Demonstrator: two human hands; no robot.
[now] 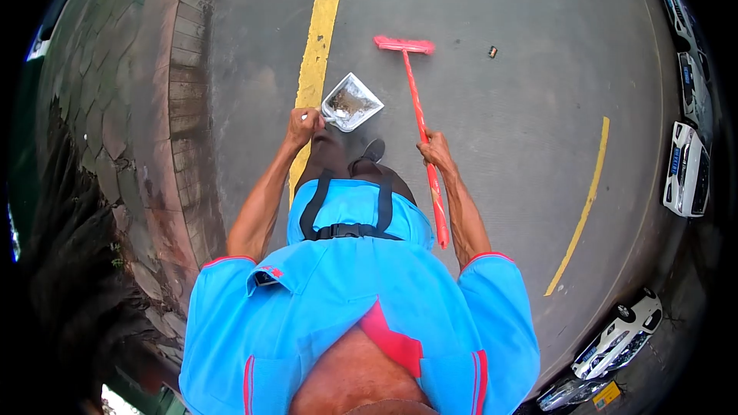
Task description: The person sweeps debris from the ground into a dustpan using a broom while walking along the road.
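Note:
My left hand is closed round the handle of a white dustpan, which hangs low in front of my legs with brown debris and pale bits in its pan. Around the red shaft of a broom my right hand is wrapped. The broom's red bristle head lies ahead of me, to the right of the dustpan and apart from it. A small dark object rests on the grey pavement, right of the broom head.
A yellow line runs along the road beside the dustpan, and a shorter yellow line is on the right. At left are a kerb and stone paving. White cars stand along the right edge.

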